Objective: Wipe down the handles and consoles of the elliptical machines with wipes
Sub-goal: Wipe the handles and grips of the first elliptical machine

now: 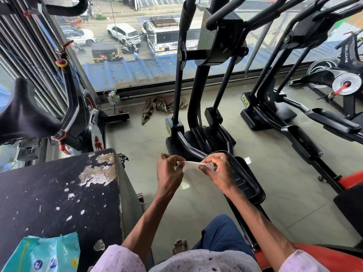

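1. To the left stands a black box with a chipped, peeling top (59, 193); a teal plastic wipes packet (41, 254) lies on its near corner.
2. Open pale tiled floor (149, 154) lies between the box and the nearest black elliptical machine (198, 107).
3. That machine's black foot pedal (245, 179) lies just below the right hand (216, 171).
4. A second black elliptical (275, 103) blocks the right.

two ellipticals (206, 75) (284, 85), one wipe (193, 165), one wipe pack (42, 254)
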